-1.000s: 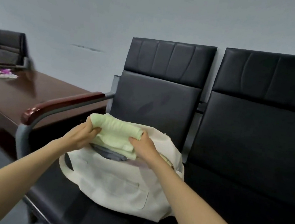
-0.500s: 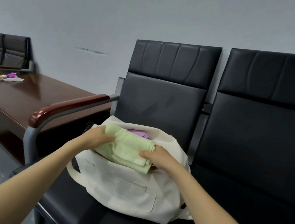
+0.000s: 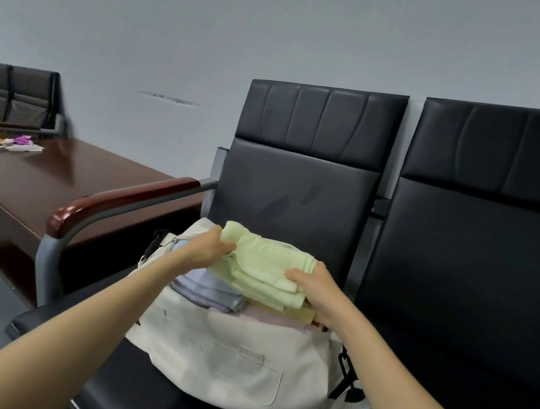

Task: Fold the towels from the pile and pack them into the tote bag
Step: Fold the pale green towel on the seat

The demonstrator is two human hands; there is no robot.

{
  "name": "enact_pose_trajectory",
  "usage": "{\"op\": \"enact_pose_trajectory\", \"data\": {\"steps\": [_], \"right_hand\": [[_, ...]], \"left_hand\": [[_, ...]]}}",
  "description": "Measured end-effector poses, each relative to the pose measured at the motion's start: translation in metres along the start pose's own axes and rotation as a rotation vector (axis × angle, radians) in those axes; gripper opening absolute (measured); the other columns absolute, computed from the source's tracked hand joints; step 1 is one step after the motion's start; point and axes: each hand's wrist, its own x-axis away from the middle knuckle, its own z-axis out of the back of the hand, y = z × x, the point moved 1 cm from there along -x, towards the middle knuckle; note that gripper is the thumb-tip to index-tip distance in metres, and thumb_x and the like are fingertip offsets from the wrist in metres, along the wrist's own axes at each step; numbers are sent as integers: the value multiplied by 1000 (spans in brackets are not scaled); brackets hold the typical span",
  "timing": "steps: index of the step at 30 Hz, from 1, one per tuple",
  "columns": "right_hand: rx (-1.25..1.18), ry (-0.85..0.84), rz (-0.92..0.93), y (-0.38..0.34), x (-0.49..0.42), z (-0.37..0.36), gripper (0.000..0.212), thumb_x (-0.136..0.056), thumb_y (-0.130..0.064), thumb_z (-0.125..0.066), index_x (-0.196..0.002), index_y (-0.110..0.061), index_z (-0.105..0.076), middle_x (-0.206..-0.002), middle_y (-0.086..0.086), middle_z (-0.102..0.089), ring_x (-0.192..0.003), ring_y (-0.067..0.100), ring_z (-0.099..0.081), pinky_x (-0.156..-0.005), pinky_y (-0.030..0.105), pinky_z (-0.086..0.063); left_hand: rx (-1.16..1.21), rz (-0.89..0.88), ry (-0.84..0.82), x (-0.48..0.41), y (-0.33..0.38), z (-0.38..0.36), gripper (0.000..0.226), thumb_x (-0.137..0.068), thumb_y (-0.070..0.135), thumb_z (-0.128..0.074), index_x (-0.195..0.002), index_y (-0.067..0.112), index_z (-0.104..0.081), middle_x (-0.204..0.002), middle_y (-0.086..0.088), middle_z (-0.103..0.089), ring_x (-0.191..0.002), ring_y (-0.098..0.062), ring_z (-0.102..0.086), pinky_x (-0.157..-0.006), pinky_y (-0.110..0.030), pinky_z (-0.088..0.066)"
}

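Observation:
A folded light green towel (image 3: 265, 266) lies across the open mouth of a cream tote bag (image 3: 230, 361) that sits on a black chair seat. My left hand (image 3: 208, 247) grips the towel's left end, and my right hand (image 3: 314, 291) grips its right end. Beneath the green towel, inside the bag, a folded blue towel (image 3: 205, 291) and pink and yellow folded towels (image 3: 276, 316) show. A pile of loose towels (image 3: 3, 142) lies far off on the brown table at the left.
The bag's chair has a red-brown armrest (image 3: 121, 201) on a grey metal frame at the left. A second black chair (image 3: 477, 261) stands at the right. A dark brown table (image 3: 55, 186) runs along the left, with more black seats behind it.
Both hands have kept hold of the green towel and set it lower on the bag's mouth. The view has come closer, and the blue, pink and yellow towels inside now show.

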Motion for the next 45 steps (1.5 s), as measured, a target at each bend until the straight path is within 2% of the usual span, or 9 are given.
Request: {"op": "enact_pose_trajectory", "data": {"steps": [4, 12, 15, 24, 30, 35, 38, 40, 45], "right_hand": [[59, -62, 55, 0, 16, -36, 47, -91, -34, -58, -122, -15, -28, -116, 3, -57, -106, 21, -59, -88, 40, -53], [416, -129, 323, -10, 36, -81, 35, -91, -23, -59, -108, -13, -30, -84, 0, -43, -71, 12, -42, -59, 27, -31], [451, -159, 295, -15, 40, -84, 32, -93, -29, -54, -108, -17, -27, -87, 1, -46, -75, 15, -45, -57, 26, -32], [543, -174, 278, -20, 28, -94, 33, -98, -32, -48, -108, -18, -20, -103, 8, -38, -87, 21, -42, -53, 19, -28], [444, -273, 24, -22, 15, -84, 48, -86, -40, -62, -124, -12, -54, -115, 3, -63, -96, 18, -61, -84, 29, -51], [679, -118, 153, -23, 10, -99, 60, -89, -47, -57, -135, -10, -48, -138, 5, -50, -121, 23, -51, -92, 27, -42], [767, -80, 160, -17, 8, -106, 56, -91, -37, -57, -132, -3, -41, -140, 14, -43, -125, 30, -45, -86, 30, -39], [773, -38, 141, -15, 6, -108, 51, -91, -34, -57, -128, -5, -39, -135, 14, -44, -120, 32, -46, -78, 31, -36], [819, 106, 115, -22, -3, -103, 52, -92, -36, -55, -134, -10, -37, -139, 10, -44, -121, 31, -50, -82, 34, -39]], "left_hand": [[-211, -108, -22, 22, -41, 23, 28, -98, 34, -44, -82, 15, -30, -77, -3, -44, -72, -20, -41, -67, -37, -35], [-304, -203, -27, 52, -84, 41, 20, -102, 31, -37, -97, 13, -30, -74, -8, -50, -72, -21, -48, -67, -30, -33], [-380, -279, 45, 51, -83, 56, 15, -103, 29, -35, -90, 23, -28, -66, 1, -43, -81, -29, -49, -84, -30, -30], [-575, -183, 113, 30, -85, 62, 26, -97, 44, -45, -97, 19, -37, -79, -3, -64, -79, -25, -55, -77, -32, -29], [-507, 78, -55, 22, -74, 71, 28, -82, 42, -70, -80, 15, -62, -77, 3, -56, -74, -16, -50, -61, -23, -38], [-838, 106, 58, 13, -54, 42, 10, -87, 22, -51, -92, 16, -57, -78, 3, -51, -85, -22, -54, -92, -36, -35], [-891, 110, -1, 12, -50, 24, 42, -93, 18, -46, -132, 1, -41, -119, -7, -56, -112, -28, -55, -107, -43, -27], [-816, 139, -23, 9, -55, 19, 55, -95, 16, -44, -140, -7, -23, -128, -12, -53, -116, -32, -53, -106, -44, -29], [-669, 46, 171, -3, -61, 11, 27, -92, 4, -38, -119, 1, -38, -102, -9, -58, -97, -32, -59, -94, -41, -33]]}}
